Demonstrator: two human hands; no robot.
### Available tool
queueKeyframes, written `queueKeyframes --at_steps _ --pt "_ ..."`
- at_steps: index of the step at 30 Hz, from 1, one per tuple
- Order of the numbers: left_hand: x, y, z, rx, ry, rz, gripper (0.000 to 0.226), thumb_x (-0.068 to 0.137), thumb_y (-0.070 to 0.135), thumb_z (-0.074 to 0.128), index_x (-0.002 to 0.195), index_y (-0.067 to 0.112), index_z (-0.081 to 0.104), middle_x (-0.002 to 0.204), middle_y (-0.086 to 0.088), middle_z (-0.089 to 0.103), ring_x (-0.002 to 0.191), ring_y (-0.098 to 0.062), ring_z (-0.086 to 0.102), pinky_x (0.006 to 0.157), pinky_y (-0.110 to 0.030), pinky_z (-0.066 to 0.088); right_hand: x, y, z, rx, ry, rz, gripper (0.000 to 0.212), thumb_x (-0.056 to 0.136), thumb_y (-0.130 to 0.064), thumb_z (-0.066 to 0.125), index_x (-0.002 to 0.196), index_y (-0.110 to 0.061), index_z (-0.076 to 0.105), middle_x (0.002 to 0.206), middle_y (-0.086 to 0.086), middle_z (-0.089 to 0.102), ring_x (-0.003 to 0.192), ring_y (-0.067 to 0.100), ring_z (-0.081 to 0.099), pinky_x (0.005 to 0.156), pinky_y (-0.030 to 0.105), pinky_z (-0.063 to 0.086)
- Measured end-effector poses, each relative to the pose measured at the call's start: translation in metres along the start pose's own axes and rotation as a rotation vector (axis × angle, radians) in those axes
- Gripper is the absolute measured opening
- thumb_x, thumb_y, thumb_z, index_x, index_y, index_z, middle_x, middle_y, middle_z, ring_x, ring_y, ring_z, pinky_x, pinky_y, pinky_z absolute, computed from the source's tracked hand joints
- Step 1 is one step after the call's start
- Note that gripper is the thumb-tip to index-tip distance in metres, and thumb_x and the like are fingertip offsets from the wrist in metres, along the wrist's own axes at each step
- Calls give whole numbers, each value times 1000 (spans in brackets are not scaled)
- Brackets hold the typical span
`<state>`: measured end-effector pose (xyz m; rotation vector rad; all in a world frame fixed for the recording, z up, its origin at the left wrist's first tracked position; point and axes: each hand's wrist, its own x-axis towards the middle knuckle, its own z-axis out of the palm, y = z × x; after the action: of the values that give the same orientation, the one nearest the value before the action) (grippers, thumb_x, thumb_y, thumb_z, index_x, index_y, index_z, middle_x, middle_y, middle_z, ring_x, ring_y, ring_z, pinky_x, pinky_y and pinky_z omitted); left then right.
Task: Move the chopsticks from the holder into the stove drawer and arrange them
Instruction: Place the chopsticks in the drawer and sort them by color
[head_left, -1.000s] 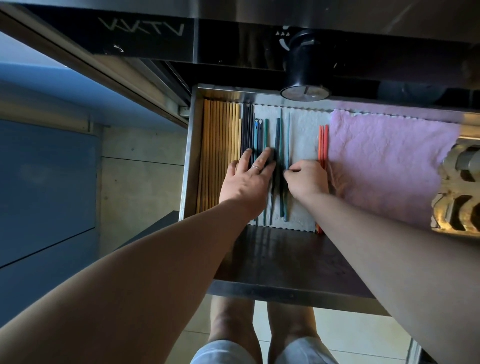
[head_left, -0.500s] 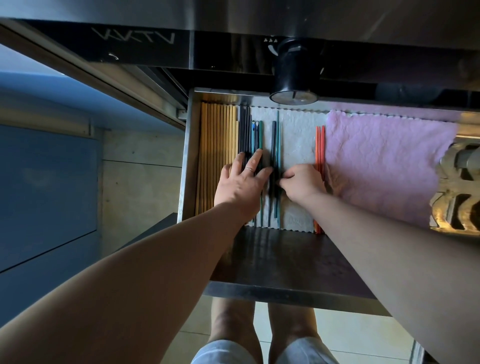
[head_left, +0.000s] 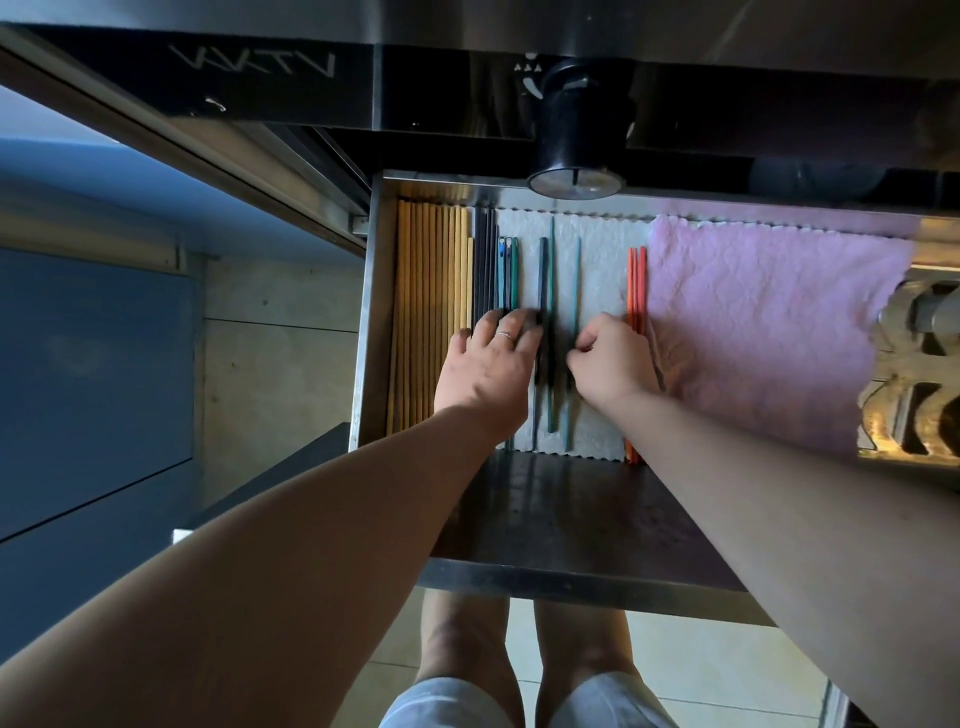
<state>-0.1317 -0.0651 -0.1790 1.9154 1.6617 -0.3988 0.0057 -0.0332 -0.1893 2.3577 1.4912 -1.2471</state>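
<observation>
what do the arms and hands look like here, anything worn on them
No sleeves are in view: the left arm and the right arm are bare as far as the picture shows, with no watch, bracelet or glove. The left hand wears one thin, pale band ring on a finger. The right hand shows no ring on the parts in view.

Dim scene, warm glare at the right edge, wide-angle bending, left hand (head_left: 488, 364) slightly blurred.

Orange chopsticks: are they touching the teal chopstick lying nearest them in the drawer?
Apart. The head view shows a wide strip of white liner between the orange chopsticks and the teal chopstick.
</observation>
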Motion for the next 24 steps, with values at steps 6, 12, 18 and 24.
queueKeyframes --at_steps 6,12,18,24 --pt "3 -4 4 3 85 -11 67 93 18 49 153 23 21 158 6 18 140 -23 23 107 -42 31 -2 -15 7 20 -7 -172 6 86 -17 62 88 -17 68 84 3 70 78 23 64 69 28 51" --pt "-4 -11 -1 6 -13 -13 67 96 18 37 157 22 8 164 7 0 147 -22 8 114 -43 23 3 -20 8 -98 30 -126 13 91 -23 61 93 -11 66 87 5 66 77 25 59 64 25 40" --pt "-4 -20 -1 56 -37 -1 73 94 14 41 157 19 4 164 9 -6 148 -20 4 114 -42 22 4 -29 12 -266 33 -117 16 92 -22 59 81 -11 62 83 8 63 81 31 64 61 28 42" --pt "-3 -26 -2 47 -60 14 79 92 13 46 157 22 2 164 12 -8 148 -19 2 115 -43 23 10 -36 10 -70 9 71 26 82 -19 62 62 -11 48 63 4 53 64 28 57 52 23 36"
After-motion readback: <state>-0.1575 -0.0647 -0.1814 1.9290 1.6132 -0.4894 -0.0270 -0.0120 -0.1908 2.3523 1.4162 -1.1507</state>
